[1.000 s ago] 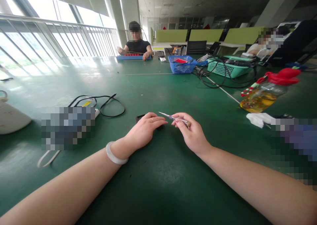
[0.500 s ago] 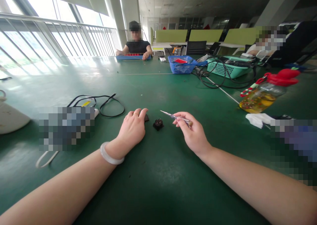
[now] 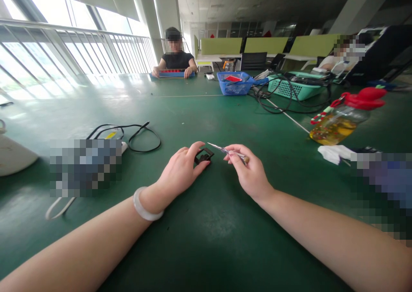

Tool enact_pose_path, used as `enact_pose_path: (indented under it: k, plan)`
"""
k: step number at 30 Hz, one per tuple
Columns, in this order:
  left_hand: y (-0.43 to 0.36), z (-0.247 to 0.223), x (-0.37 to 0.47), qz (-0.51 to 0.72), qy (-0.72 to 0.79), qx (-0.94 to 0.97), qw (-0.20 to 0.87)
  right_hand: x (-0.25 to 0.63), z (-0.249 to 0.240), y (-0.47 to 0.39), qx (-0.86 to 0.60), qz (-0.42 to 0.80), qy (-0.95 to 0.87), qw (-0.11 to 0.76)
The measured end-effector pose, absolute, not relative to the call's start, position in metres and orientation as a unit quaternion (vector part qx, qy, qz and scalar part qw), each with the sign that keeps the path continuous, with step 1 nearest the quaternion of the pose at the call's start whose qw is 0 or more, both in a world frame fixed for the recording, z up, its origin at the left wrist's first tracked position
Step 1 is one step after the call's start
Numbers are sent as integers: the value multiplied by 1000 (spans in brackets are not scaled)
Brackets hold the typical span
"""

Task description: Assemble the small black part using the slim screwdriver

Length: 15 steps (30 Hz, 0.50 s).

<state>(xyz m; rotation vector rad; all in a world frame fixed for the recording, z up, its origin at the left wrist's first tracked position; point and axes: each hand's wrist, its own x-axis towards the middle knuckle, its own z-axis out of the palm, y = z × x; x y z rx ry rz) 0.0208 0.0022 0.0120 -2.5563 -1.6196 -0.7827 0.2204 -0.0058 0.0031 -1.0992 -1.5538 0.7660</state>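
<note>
Thumb and fingers of the left hand [image 3: 180, 170] hold a small black frame [image 3: 210, 152] between them, with a dark part [image 3: 204, 158] showing inside it. Beside that grip, the right hand [image 3: 249, 170] pinches a slim pointed tool [image 3: 222, 149], its tip near the frame. Well beyond both grips, a blue basket [image 3: 233, 88] contains something red and a green basket [image 3: 292, 91] dark cables; rightward, a bottle [image 3: 336, 127] holds amber liquid.

Just right of the blue basket [image 3: 232, 88] sits a green basket [image 3: 304, 93]; nearer and farther right, a red-lidded bottle [image 3: 337, 127]; left of it, a person [image 3: 177, 60]; nearer and left, a black cable [image 3: 143, 152].
</note>
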Motion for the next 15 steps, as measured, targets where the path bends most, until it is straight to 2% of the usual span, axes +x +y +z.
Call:
enact_pose_path:
  k: [6,15]
  plan:
    - [7,10,20,-196,-526,-827,-33,220,3,-5,-456,310,-649,523]
    - [9,10,19,-212,-517,-828,-51,219,5,-11,-435,281,-681,518]
